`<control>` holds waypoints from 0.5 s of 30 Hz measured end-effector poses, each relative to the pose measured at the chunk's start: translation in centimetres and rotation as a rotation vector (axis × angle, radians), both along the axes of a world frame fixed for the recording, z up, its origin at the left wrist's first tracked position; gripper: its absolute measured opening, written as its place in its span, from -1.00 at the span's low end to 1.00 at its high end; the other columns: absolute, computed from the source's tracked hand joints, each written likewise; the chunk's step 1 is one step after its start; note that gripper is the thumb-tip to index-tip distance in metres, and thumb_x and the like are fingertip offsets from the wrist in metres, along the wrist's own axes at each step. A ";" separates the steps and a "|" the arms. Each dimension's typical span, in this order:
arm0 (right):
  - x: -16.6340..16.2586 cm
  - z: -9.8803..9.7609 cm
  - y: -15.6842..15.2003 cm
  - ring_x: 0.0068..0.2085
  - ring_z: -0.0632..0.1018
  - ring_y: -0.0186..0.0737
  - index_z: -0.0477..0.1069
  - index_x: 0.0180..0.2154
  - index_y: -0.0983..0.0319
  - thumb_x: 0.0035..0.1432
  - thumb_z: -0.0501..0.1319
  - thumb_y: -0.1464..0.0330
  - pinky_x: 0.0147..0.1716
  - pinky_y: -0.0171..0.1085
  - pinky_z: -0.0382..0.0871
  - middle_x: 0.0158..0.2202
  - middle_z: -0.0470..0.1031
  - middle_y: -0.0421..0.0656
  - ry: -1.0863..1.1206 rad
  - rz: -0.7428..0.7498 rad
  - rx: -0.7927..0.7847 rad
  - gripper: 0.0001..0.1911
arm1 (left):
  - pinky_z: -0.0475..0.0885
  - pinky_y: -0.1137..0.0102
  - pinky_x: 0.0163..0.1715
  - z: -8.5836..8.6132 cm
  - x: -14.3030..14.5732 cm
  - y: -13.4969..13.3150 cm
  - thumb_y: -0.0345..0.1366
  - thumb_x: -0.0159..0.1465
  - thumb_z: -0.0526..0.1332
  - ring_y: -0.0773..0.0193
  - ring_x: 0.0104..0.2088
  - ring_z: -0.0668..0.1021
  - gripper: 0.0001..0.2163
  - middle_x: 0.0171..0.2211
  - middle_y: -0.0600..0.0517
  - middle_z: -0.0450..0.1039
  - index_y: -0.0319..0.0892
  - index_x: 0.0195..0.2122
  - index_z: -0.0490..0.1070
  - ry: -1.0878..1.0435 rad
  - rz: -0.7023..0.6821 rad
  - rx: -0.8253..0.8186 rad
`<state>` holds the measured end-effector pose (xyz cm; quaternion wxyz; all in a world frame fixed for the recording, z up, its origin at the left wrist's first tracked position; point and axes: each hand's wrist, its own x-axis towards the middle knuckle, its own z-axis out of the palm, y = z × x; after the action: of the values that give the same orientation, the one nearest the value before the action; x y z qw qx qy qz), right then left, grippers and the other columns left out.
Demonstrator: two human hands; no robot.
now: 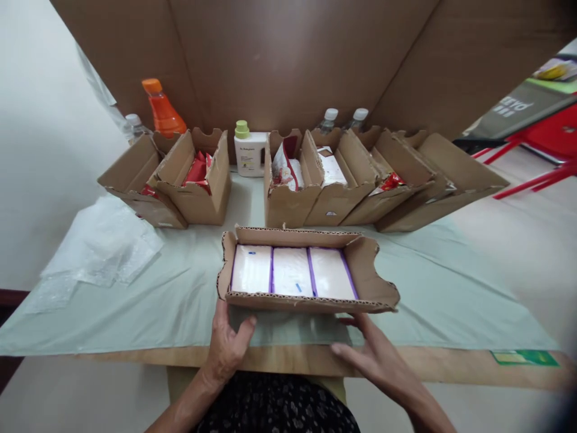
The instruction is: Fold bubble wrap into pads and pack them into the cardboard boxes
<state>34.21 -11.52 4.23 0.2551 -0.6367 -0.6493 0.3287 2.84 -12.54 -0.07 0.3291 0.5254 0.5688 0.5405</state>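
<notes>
A shallow cardboard tray (374, 273) lies on the pale green table cover near the front edge. Inside it three white packets (292, 270) with purple edges lie side by side. My left hand (228, 343) is just below the tray's front left corner, fingers up against its front wall, thumb spread out. My right hand (374, 355) reaches under the front right part of the tray with its fingers stretched out. Neither hand holds anything apart from touching the tray.
Two open cardboard boxes (198, 198) with red packets stand back left, several more boxes (333, 198) back right. A white bottle (250, 150), an orange bottle (162, 111) and clear bottles stand behind. Crumpled clear plastic (103, 246) lies left. A large cardboard sheet (288, 54) backs the table.
</notes>
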 end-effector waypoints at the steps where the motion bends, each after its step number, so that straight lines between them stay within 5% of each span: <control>1: -1.1 -0.7 0.1 -0.17 0.69 0.14 0.50 -0.11 0.16 0.07 0.33 -0.09 -0.24 0.03 0.62 -0.16 0.67 0.03 -0.002 -0.022 0.007 -0.47 | 0.30 0.01 0.38 -0.1 0.1 0.1 -0.17 0.34 0.29 -0.10 0.33 0.42 -0.43 0.27 -0.20 0.41 -0.13 0.35 0.27 -0.003 0.008 -0.018; 6: -3.9 -1.5 4.0 -0.48 0.54 -0.11 0.40 -0.25 0.17 0.18 0.22 -0.02 -0.43 -0.11 0.46 -0.34 0.62 -0.05 0.013 -0.137 0.086 -0.62 | 0.47 0.17 0.19 1.0 0.0 3.1 -0.21 0.33 0.28 0.01 0.15 0.56 -0.54 0.12 -0.15 0.51 -0.15 0.24 0.34 -0.038 -0.010 -0.049; 11: -4.6 -1.3 9.3 -0.32 0.61 -0.06 0.38 -0.08 0.19 0.16 0.22 0.10 -0.34 -0.12 0.48 -0.25 0.61 -0.07 0.129 -0.161 0.180 -0.62 | 0.50 0.28 0.07 2.2 -0.8 9.3 -0.21 0.33 0.26 0.14 0.02 0.59 -0.62 0.03 -0.09 0.55 -0.13 0.16 0.38 -0.071 -0.082 0.001; 15: -5.3 -2.7 10.9 -0.32 0.59 -0.09 0.37 0.01 0.23 0.19 0.19 0.13 -0.26 -0.09 0.51 -0.20 0.60 -0.04 0.177 -0.198 0.250 -0.57 | 0.50 0.29 0.04 1.2 -0.8 11.7 -0.16 0.35 0.24 0.18 -0.03 0.59 -0.61 0.00 -0.08 0.54 -0.14 0.17 0.35 -0.034 -0.083 0.023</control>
<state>28.95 -0.60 1.48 0.4195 -0.6295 -0.5942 0.2731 2.01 -0.81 1.09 0.3550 0.5430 0.5344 0.5417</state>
